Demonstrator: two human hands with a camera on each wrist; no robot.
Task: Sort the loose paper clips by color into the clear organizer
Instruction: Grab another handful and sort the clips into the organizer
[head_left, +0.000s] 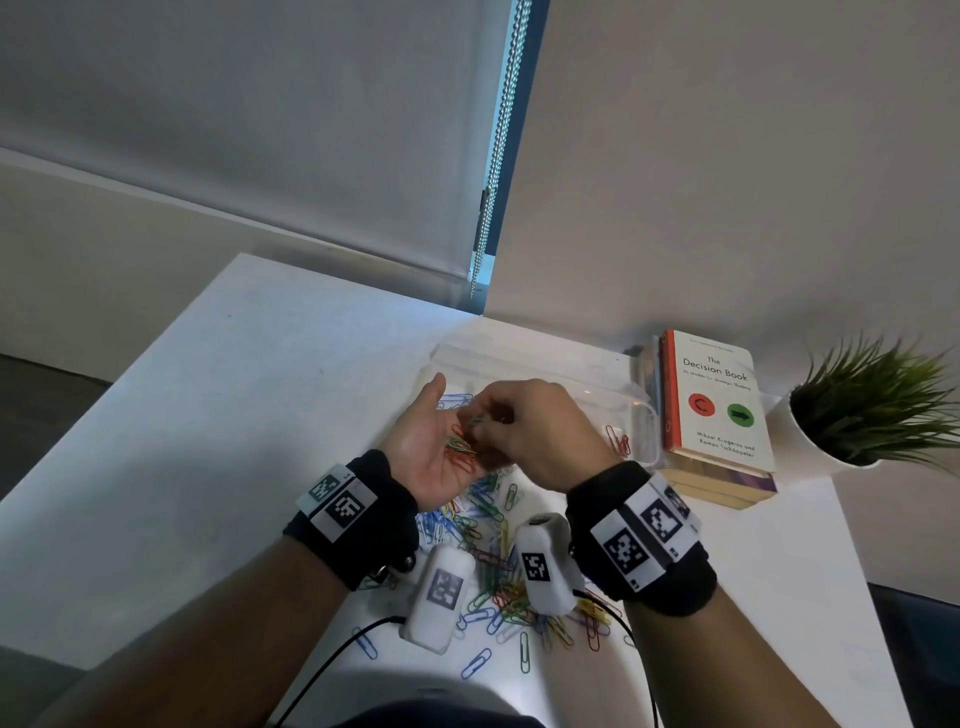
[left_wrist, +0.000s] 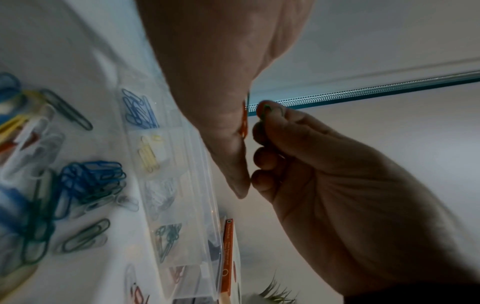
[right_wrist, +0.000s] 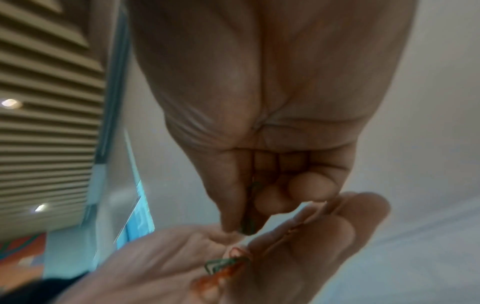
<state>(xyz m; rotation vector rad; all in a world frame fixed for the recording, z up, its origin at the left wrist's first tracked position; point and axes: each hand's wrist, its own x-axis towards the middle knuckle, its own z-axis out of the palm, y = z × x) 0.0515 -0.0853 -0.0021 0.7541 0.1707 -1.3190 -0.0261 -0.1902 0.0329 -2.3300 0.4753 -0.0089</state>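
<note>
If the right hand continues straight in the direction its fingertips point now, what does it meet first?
Probably the upturned palm of the left hand, where red and green paper clips lie; the right hand pinches a green clip just above.

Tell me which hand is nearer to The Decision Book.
Right. The right hand hovers over the clear organizer, just left of The Decision Book, pinching a green clip. The left hand, palm up with clips, sits farther left.

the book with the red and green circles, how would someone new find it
On the white table, look right of the clear plastic organizer. A white paperback book with an orange spine tops a small stack beside the white potted plant; it alone has circles.
</note>
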